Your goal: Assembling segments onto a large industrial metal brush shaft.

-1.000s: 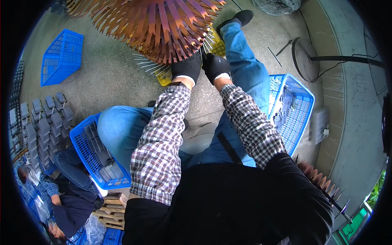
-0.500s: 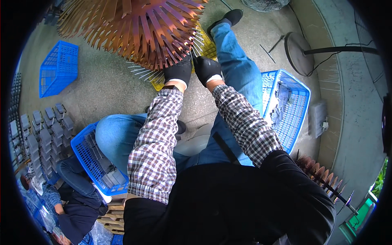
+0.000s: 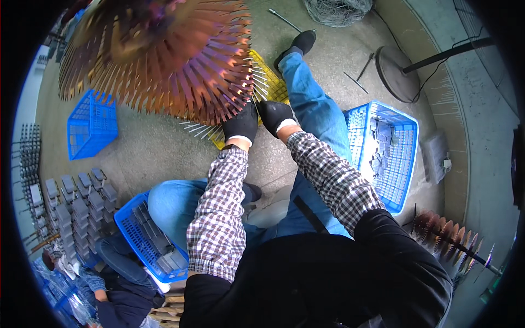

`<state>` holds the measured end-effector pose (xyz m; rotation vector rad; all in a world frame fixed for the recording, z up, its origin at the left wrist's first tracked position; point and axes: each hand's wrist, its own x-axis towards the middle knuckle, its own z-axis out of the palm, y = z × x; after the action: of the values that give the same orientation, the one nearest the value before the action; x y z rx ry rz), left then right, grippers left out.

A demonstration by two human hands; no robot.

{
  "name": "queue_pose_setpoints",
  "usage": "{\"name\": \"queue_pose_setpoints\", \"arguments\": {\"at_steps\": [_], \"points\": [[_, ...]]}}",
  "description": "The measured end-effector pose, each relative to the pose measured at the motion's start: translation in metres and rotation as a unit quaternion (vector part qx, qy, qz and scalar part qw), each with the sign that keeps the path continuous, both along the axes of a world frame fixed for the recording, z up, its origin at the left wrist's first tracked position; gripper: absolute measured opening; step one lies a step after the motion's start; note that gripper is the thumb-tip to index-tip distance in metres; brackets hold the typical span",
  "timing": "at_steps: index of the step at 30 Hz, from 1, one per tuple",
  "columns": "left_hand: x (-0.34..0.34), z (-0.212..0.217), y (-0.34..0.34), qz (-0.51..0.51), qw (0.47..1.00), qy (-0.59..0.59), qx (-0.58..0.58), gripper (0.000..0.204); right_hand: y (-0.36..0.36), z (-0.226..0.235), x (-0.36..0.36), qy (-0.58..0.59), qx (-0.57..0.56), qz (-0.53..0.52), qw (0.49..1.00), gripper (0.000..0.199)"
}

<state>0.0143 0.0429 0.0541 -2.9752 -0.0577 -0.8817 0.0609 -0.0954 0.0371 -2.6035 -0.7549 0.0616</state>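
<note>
Here, grey metal parts (image 3: 383,150) are kept in the blue crate (image 3: 407,142) right of the spiked wheel (image 3: 164,54), whose lower edge is gripped by the closed left hand (image 3: 240,123) and right hand (image 3: 275,116); bare floor (image 3: 158,153) lies below it.

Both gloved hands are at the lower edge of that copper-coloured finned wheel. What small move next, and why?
Probably seat one more fin on a bare pin. The left hand and right hand both meet the rim of the finned wheel, and beside them the bare pins stick out with no fins on. What the fingers hold, if anything, cannot be told.
</note>
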Motion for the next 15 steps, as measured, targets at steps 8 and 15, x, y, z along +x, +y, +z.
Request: {"name": "queue_pose_setpoints", "arguments": {"at_steps": [8, 15], "points": [[-0.002, -0.006, 0.004, -0.039, 0.998, 0.037, -0.044, 0.028, 0.001, -0.005, 0.001, -0.02, 0.019, 0.056, 0.998, 0.029], [-0.006, -0.024, 0.014, 0.003, 0.994, 0.094, -0.047, 0.031, 0.008, -0.003, -0.012, 0.032, 0.052, -0.044, 0.997, 0.029]]}}
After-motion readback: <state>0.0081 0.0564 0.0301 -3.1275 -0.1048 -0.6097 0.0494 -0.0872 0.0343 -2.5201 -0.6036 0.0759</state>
